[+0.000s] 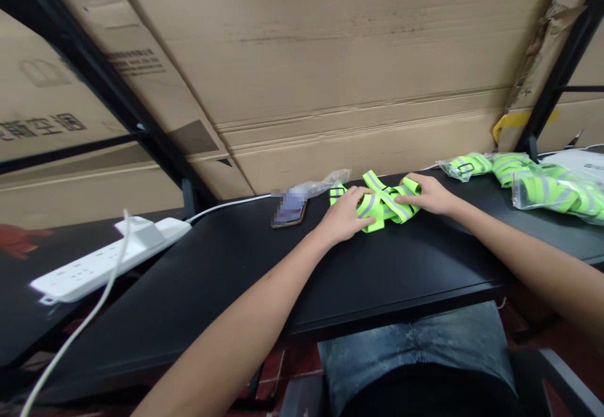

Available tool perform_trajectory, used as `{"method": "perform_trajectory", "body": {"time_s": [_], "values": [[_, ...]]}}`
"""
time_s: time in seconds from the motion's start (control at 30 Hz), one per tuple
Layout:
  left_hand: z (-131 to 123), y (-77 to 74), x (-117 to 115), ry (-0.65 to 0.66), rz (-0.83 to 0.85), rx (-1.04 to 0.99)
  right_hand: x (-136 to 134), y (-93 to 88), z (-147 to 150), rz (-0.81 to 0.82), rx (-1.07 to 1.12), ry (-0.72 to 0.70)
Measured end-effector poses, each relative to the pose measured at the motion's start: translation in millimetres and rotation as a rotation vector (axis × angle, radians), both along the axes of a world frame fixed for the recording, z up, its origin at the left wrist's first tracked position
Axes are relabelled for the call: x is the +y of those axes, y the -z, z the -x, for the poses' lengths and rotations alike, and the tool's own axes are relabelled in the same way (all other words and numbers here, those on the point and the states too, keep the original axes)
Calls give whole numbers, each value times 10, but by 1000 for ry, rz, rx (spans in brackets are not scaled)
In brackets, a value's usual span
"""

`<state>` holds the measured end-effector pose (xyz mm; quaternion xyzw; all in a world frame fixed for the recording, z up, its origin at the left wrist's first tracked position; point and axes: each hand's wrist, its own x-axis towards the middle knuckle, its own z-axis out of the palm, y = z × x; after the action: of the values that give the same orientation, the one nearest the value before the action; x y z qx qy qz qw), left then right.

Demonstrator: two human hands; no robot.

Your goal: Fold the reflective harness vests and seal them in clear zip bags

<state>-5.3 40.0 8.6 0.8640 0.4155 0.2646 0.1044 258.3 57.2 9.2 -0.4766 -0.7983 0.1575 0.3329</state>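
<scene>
Where the straps (384, 206) lie bunched on the table (377, 272), the left hand (343, 217) and right hand (428, 195) press on them. Whether either pinches is unclear.

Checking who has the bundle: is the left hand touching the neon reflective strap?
Touching. The head view shows the left hand with its fingers lying on the folded neon reflective strap, with no table showing between them.
</scene>
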Motion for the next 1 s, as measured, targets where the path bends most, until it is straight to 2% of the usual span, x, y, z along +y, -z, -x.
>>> {"method": "perform_trajectory", "body": {"time_s": [0.1,0.17,0.23,0.3,0.37,0.43,0.5,0.57,0.63,0.87,0.93,1.0], "values": [[56,-2,35,-44,-143,57,2,-14,-18,-80,154,-36],[89,-11,52,40,-153,65,-5,-48,-39,-30,229,-132],[107,-33,50,176,-84,52,-11,-80,-56,73,262,-207],[104,-68,28,285,24,23,-9,-85,-59,153,229,-206],[88,-106,-2,307,102,-14,5,-59,-51,160,125,-164],[71,-139,-28,231,93,-25,23,-19,-40,105,-28,-154],[64,-163,-49,96,34,43,35,10,-35,59,-150,-177],[66,-182,-69,-18,11,174,34,13,-36,76,-223,-199],[72,-196,-88,-79,22,292,20,-13,-37,139,-262,-195],[52,-178,-94,-43,41,428,-76,-139,17,286,-281,-136],[32,-163,-90,-51,44,406,-94,-141,36,185,-264,-135],[15,-153,-86,-83,2,346,-103,-137,50,-24,-249,-148]]}}
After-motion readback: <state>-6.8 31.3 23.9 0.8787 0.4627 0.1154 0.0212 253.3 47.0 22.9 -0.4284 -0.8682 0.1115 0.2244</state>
